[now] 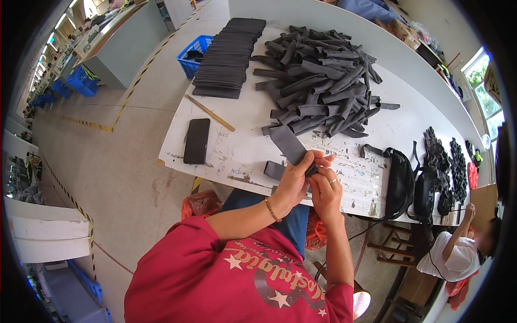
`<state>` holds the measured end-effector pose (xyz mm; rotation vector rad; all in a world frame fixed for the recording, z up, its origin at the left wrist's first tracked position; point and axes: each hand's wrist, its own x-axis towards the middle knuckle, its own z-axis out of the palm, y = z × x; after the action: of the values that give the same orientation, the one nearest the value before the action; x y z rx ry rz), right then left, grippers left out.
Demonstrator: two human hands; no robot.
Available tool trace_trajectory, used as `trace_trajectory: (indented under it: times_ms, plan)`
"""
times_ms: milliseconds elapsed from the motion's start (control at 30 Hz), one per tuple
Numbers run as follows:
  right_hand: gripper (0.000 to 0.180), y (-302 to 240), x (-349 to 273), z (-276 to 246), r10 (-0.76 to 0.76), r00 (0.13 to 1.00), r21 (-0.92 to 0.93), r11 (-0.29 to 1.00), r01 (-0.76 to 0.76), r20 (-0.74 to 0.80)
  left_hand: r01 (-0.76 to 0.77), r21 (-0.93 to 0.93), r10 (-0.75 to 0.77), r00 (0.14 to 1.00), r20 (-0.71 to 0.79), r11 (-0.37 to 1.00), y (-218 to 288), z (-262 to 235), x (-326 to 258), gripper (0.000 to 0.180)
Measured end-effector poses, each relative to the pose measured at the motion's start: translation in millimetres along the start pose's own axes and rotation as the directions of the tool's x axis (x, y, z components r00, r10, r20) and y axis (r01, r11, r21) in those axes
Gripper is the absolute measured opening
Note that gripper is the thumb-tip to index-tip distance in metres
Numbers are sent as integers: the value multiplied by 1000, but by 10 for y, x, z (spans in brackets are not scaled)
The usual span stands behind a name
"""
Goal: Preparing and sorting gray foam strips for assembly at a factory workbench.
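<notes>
Above the table's near edge, my left hand (294, 182) grips a flat dark grey fabric strip (287, 143), whose free end sticks up and away toward the pile. My right hand (326, 189), with a ring on one finger, pinches the strip's near end beside the left fingers. That near end is mostly covered by my fingers. Another dark fabric piece (274, 170) shows just left of my left hand; whether it joins the held strip I cannot tell. Beyond my hands lies a large loose heap of dark fabric tubes (328, 81).
Flat strips lie in a neat overlapping row (223, 62) at the table's far left, by a blue basket (189, 67). Nearer are a wooden stick (210, 112) and a black phone (197, 141). Black bags (399, 183) lie right, near a seated co-worker (449, 255).
</notes>
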<state>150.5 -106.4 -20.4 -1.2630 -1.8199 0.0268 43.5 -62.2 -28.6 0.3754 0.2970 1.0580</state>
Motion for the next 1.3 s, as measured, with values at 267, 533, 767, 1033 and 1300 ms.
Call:
trace_trajectory:
  times_ms: [267, 533, 767, 1033, 1300]
  plan:
    - [12, -147, 16, 167, 436, 899, 279, 867, -413, -25, 69, 35, -67, 996, -58, 997, 132, -76, 75, 35]
    - [14, -227, -107, 169, 692, 705, 714, 572, -404, -155, -61, 119, 41, 985, 168, 991, 265, -67, 184, 34]
    - [18, -174, 24, 166, 688, 711, 435, 689, -580, -142, -33, 157, 38, 999, -29, 987, 391, -158, 203, 37]
    - [8, -1, -73, 66, 664, 748, 363, 701, -614, -16, 22, 485, -39, 999, 25, 874, 579, -171, 168, 36]
    - [11, -31, 667, -324, -7, 967, 50, 999, -6, 253, 251, 730, -460, 882, 97, 636, 612, -258, 70, 34]
